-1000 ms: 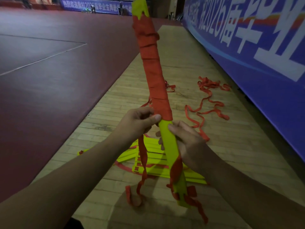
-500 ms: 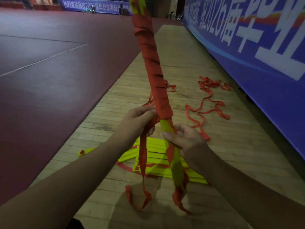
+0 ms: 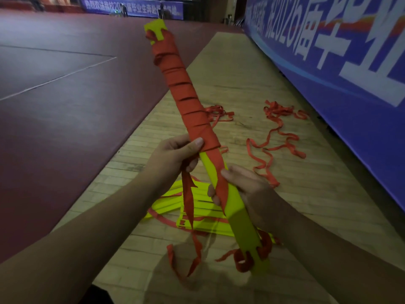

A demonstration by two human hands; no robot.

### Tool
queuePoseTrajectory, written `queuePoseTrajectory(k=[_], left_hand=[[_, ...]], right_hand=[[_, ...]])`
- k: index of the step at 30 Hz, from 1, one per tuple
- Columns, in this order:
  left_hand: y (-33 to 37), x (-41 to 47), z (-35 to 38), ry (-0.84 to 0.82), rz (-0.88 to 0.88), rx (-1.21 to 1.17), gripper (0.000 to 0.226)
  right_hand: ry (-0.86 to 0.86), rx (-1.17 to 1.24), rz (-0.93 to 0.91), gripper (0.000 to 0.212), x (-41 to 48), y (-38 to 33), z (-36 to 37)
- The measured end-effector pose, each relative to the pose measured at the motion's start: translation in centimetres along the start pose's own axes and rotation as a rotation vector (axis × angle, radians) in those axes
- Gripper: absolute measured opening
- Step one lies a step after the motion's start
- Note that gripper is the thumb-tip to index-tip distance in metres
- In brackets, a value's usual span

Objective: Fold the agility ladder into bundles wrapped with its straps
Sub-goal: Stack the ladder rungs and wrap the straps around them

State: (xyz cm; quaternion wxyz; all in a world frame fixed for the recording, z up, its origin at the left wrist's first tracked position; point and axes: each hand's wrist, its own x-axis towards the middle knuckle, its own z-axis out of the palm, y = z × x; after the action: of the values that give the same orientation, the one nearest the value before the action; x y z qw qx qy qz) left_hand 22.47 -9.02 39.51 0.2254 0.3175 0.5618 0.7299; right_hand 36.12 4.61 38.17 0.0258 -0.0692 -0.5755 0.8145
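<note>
The left hand [image 3: 173, 154] and right hand [image 3: 247, 189] are bare, forearms [image 3: 87, 238] uncovered.

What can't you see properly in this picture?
In the head view:
- How many rungs the bundle holds: the red strap wound round it hides them.
- The pile of yellow rungs on the floor: partly behind the left hand, the right hand and the bundle.
- The blue banner writing: cut off by the top and right edges.
- The figures far away: too small and blurred.
</note>
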Motion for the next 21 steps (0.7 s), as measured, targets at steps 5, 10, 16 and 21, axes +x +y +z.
queuePoseTrajectory(k=[5, 10, 16, 21], left_hand=[[-0.2, -0.1, 0.7, 0.062, -0.062, 0.130, 0.028], [-0.8, -0.5, 2.1, 0.088, -0.023, 0.186, 0.031], [0.1, -0.4, 0.0, -0.074, -0.049, 0.087, 0.018], [0.8, -0.5, -0.9, -0.224, -0.110, -0.088, 0.036]], right_hand=[[0.152, -0.214, -0.168, 0.010, 0.3, 0.5, 0.2], [0.270, -0.363, -0.244, 0.024, 0.5, 1.7, 0.6], [0.140, -0.220, -0.051, 0.036, 0.1, 0.2, 0.1], [0.059, -0.187, -0.026, 0.030, 0.3, 0.4, 0.4]])
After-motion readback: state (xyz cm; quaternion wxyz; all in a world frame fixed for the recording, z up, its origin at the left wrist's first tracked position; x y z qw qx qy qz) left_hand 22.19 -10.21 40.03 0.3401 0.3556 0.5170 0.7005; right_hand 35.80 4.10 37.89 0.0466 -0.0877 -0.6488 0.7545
